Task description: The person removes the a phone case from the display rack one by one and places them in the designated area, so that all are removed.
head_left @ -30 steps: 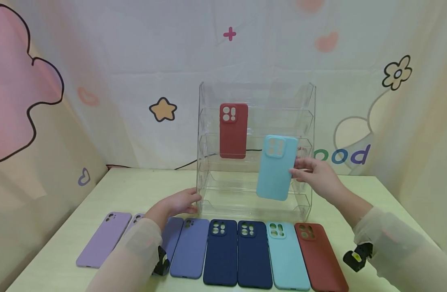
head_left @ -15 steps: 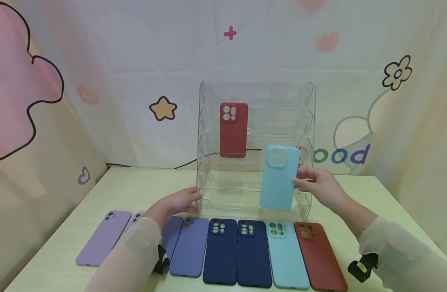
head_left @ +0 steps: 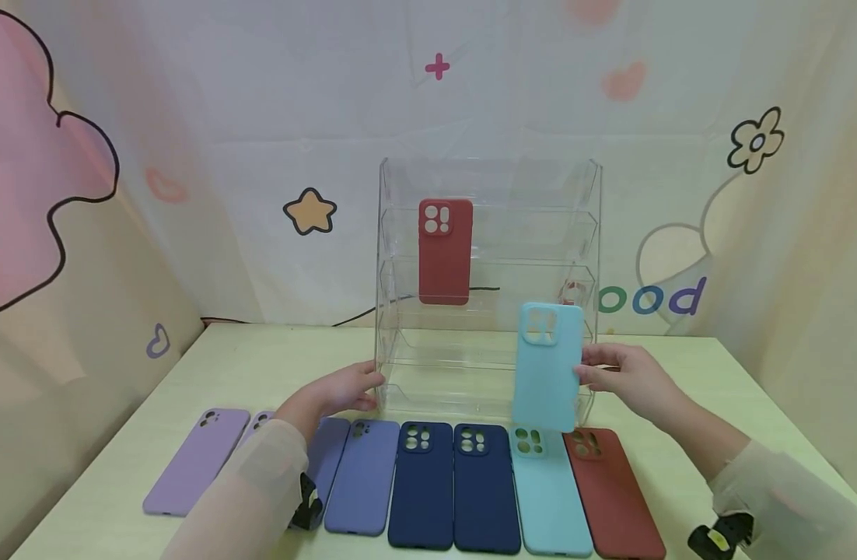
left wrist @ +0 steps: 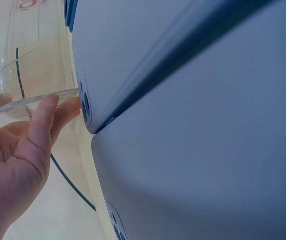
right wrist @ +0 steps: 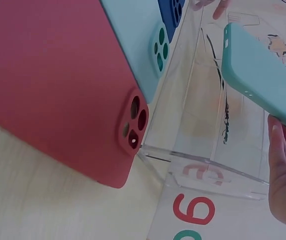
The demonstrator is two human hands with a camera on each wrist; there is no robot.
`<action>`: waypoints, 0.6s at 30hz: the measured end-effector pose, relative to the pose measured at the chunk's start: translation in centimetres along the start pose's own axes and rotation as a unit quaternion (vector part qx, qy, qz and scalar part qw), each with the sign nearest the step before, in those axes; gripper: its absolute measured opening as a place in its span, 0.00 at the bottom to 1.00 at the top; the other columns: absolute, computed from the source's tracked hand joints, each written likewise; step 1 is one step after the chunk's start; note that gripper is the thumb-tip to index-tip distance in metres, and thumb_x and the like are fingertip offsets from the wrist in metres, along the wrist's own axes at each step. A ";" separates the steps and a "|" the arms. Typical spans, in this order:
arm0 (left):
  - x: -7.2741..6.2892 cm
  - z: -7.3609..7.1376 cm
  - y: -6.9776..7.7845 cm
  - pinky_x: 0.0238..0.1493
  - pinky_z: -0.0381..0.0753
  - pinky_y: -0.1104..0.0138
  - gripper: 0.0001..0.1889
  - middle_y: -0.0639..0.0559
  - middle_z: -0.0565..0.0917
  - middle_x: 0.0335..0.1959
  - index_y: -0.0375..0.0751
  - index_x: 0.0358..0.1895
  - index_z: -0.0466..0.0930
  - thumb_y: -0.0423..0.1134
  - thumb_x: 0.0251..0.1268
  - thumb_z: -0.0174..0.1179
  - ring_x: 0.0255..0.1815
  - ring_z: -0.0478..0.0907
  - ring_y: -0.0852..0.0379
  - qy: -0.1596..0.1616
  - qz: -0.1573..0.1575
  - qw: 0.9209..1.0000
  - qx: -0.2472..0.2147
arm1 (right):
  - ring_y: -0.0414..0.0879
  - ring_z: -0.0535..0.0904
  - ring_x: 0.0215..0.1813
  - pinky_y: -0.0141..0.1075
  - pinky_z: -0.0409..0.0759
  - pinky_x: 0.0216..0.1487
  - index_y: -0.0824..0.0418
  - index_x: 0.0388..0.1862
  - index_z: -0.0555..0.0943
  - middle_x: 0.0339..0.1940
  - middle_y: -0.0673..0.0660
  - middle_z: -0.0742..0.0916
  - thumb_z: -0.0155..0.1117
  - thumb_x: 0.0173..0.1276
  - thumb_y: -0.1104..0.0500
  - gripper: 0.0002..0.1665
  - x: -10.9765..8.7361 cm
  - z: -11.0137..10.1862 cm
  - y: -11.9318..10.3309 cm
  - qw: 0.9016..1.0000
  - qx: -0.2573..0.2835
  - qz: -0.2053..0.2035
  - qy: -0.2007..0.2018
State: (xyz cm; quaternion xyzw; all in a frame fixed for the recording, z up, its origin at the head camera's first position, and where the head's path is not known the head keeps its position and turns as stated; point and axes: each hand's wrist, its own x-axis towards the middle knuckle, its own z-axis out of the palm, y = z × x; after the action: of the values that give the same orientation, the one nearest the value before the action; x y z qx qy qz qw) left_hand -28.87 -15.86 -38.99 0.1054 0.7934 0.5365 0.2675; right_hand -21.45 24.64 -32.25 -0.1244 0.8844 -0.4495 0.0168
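My right hand (head_left: 627,377) pinches a light blue phone case (head_left: 549,365) by its right edge, thumb in front. The case is upright, camera cutouts at the top, in front of the lower right of a clear acrylic display rack (head_left: 456,403). In the right wrist view the same case (right wrist: 262,75) tilts above the rack's tiers. My left hand (head_left: 344,386) grips the rack's left side panel; in the left wrist view thumb and fingers lie on either side of the clear edge (left wrist: 38,98). A red phone case (head_left: 445,264) stands in an upper tier of the rack.
Along the table front lies a row of phone cases: lilac (head_left: 197,463), periwinkle (head_left: 362,478), navy (head_left: 420,490), light blue (head_left: 554,498) and red (head_left: 620,498). My left sleeve (head_left: 243,490) covers part of the row. A printed curtain (head_left: 260,93) hangs behind the table.
The right hand has lowered the light blue phone case and shifted it slightly right, down to the rack's bottom tier. The left hand has stayed at the rack's side.
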 end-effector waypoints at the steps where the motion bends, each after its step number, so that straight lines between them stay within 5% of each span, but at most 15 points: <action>1: 0.0 0.0 0.0 0.59 0.69 0.54 0.27 0.34 0.55 0.70 0.34 0.72 0.48 0.37 0.73 0.37 0.64 0.62 0.36 -0.001 0.001 1.000 0.000 | 0.54 0.81 0.47 0.43 0.79 0.48 0.72 0.59 0.71 0.51 0.66 0.81 0.59 0.67 0.49 0.32 -0.1 -0.1 0.1 1.000 -0.002 0.005 -0.001; 18: 0.0 0.2 0.1 0.58 0.69 0.53 0.27 0.35 0.59 0.68 0.34 0.72 0.48 0.37 0.73 0.37 0.64 0.63 0.38 -0.001 0.008 1.000 -0.002 | 0.51 0.82 0.44 0.41 0.80 0.45 0.75 0.55 0.73 0.46 0.63 0.83 0.61 0.66 0.53 0.28 -1.5 -1.1 1.9 1.000 0.004 0.017 -0.023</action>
State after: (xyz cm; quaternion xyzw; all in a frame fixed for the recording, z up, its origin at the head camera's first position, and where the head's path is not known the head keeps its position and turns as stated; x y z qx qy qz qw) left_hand -28.76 -15.66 -38.94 0.1119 0.7913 0.5401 0.2639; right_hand -20.53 26.94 -33.20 -0.1190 0.8839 -0.4501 0.0453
